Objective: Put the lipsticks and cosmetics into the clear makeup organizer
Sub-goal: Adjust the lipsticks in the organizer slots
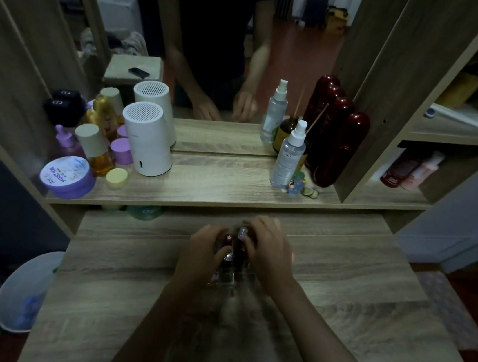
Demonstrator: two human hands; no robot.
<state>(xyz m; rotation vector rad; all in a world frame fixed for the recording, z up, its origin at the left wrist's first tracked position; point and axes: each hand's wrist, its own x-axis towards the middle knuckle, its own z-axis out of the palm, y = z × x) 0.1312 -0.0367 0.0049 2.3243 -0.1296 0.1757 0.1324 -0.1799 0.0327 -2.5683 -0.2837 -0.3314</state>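
Observation:
A clear makeup organizer (231,277) with small square cells stands on the wooden desk (352,302), mostly hidden between my hands. My left hand (202,255) grips a silver-capped lipstick (228,254) at the organizer's left side. My right hand (269,254) curls over the organizer's right side, its fingers around a dark red tube with a silvery top (242,236). Another red tube (228,238) stands in the cells between the hands. How deep the tubes sit is hidden by my fingers.
The shelf (216,184) behind holds a purple jar (66,178), amber bottles (100,150), a white cylinder (147,138), a spray bottle (289,157) and dark red bottles (337,151) before a mirror. A white waste bin (25,292) stands left of the desk.

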